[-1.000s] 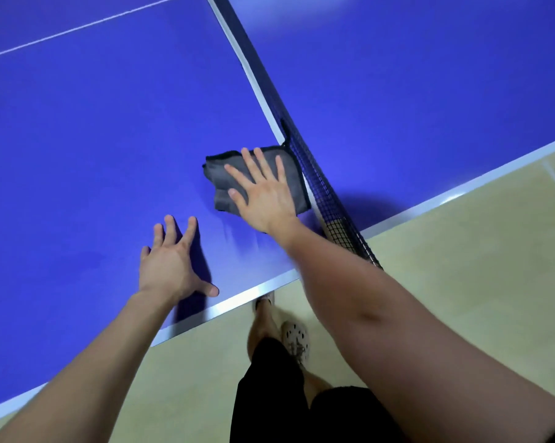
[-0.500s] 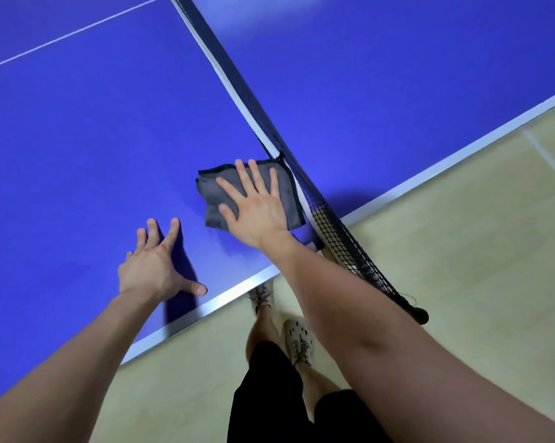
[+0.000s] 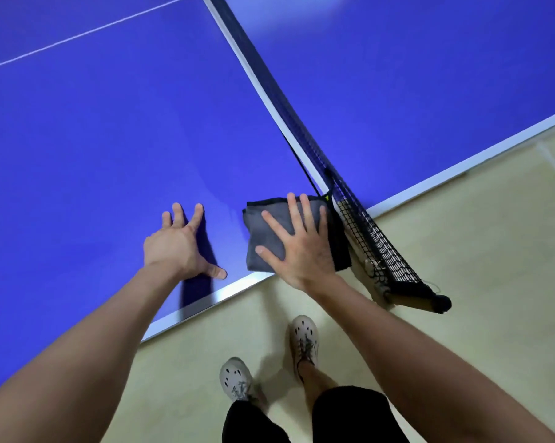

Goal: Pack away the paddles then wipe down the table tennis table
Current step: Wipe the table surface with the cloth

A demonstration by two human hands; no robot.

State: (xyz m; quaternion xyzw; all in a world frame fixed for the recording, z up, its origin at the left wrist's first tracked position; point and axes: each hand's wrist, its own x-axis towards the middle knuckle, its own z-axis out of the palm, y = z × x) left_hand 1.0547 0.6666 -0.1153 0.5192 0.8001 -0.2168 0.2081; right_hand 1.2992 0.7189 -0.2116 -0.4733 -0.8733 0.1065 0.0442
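A: Fig. 1, head view. Where's the R hand?

B: I see the right hand [image 3: 296, 247] flat on the folded dark grey cloth [image 3: 266, 251], palm down, fingers spread and straight, not clenched, nothing gripped. It presses the cloth; it doesn't pinch it.

A: And the cloth's position?

B: On the blue table tennis table top [image 3: 110, 139], at the near edge, w/ its lower corner at the white edge band [image 3: 237, 287]. Its right side lies just beside the black mesh net [image 3: 375, 247], close to the net's end; whether cloth and net touch I can't tell.

A: L hand?

B: The left hand [image 3: 174, 247] is released too: fingers splayed, tips and thumb touching the bare blue surface, palm raised a bit off it. Holds nothing. It sits left of the cloth, near it but apart, w/ a strip of blue between them. Dark shadow under the hand runs to the edge band.

A: Net hardware?

B: The net's black post clamp [image 3: 439, 302] juts out past the table edge over the pale beige floor [image 3: 477, 251].

A: Paddles?

B: None in my view.

A: Rest of fig.?

B: Both forearms bare, reaching in from the bottom corners. Below the edge: two pale grey perforated shoes [image 3: 304, 334] on the floor, black shorts [image 3: 349, 414] at the frame bottom. Thin white centre line [image 3: 78, 35] crosses the far-left part of the table.
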